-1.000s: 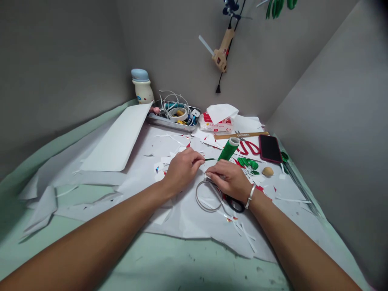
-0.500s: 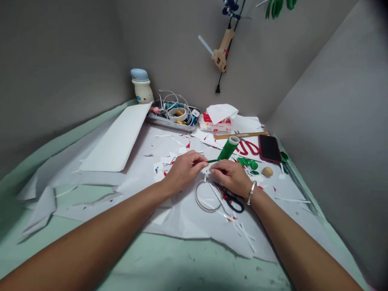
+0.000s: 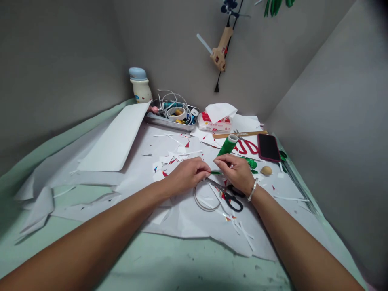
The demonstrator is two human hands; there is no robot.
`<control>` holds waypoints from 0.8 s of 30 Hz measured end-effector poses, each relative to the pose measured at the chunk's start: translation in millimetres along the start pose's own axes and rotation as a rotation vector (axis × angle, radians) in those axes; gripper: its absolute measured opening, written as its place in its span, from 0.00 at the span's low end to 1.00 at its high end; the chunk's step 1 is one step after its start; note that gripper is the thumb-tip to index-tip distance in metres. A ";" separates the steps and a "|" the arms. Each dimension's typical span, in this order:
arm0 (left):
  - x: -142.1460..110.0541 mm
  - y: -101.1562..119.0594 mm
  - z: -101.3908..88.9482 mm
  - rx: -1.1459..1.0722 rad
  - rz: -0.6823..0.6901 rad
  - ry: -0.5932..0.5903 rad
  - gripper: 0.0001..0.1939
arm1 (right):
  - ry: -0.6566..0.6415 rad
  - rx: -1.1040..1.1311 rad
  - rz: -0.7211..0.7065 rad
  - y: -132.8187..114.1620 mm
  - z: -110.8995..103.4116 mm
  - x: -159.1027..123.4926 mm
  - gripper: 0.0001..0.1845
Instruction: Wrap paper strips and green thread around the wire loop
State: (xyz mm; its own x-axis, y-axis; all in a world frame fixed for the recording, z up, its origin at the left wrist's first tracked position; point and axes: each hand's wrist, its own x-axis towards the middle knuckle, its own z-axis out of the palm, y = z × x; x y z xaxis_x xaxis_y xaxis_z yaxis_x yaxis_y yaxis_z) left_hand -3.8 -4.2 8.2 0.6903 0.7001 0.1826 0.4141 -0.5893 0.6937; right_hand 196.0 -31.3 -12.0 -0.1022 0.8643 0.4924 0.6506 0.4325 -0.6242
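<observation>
My left hand (image 3: 188,174) pinches a slim green piece (image 3: 215,173), like a narrow leaf or wrapped stem, whose tip points right. My right hand (image 3: 237,173), just beside it, has thumb and forefinger pressed together; whatever thread or bit may be between them is too fine to make out. Behind its fingers leans a spool of green thread (image 3: 226,146), its base hidden. Below both hands lie a thin wire hoop (image 3: 207,209) and black-handled scissors (image 3: 234,203). Small green leaves (image 3: 252,163) show partly behind the right hand.
Paper scraps (image 3: 165,163) litter the white paper. Farther back are a metal tray (image 3: 169,122) of tapes and wire, a tissue pack (image 3: 215,124), a ruler (image 3: 242,134), red-handled scissors (image 3: 251,146) and a phone (image 3: 269,148). A glue gun (image 3: 218,56) hangs on the wall.
My left hand has shifted slightly right and down with the green piece. My right fingertips have risen from beside the hoop toward the spool, uncovering more of the black-handled scissors.
</observation>
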 end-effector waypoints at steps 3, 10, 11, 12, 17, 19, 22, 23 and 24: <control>0.4 -0.2 -0.7 -0.029 0.009 0.000 0.07 | -0.003 0.028 0.037 1.4 1.5 -0.1 0.09; -0.8 0.5 -1.0 -0.076 0.028 0.054 0.09 | -0.037 0.049 0.083 3.0 1.4 0.1 0.09; -0.6 -0.1 -1.1 -0.089 0.016 0.076 0.09 | -0.060 0.044 0.074 3.7 1.6 0.0 0.09; -0.2 -1.2 -1.2 -0.102 -0.002 0.098 0.09 | -0.085 0.027 0.051 3.9 1.9 -0.4 0.09; 2.6 -9.5 -0.8 -0.072 -0.100 0.242 0.09 | -0.213 -0.098 -0.167 -6.8 3.7 -3.6 0.07; 2.4 -10.5 -0.1 0.021 -0.099 0.250 0.09 | -0.208 -0.118 -0.240 -14.6 3.3 -4.6 0.07; -0.3 -7.2 1.5 0.167 -0.025 0.187 0.10 | -0.119 -0.144 -0.280 -21.9 0.5 -4.0 0.08; -1.4 -5.6 2.1 0.194 0.015 0.159 0.11 | -0.089 -0.144 -0.272 -22.0 -0.7 -3.3 0.08; -2.5 -4.0 2.4 0.203 0.055 0.130 0.11 | -0.066 -0.136 -0.253 -20.9 -1.8 -2.5 0.08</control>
State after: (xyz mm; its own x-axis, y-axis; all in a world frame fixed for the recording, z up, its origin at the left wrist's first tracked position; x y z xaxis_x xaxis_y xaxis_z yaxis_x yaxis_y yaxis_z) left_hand -5.7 -4.6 3.3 0.6388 0.7026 0.3134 0.4976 -0.6880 0.5282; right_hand 184.0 -42.9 0.9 -0.3199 0.7502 0.5787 0.6928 0.6019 -0.3973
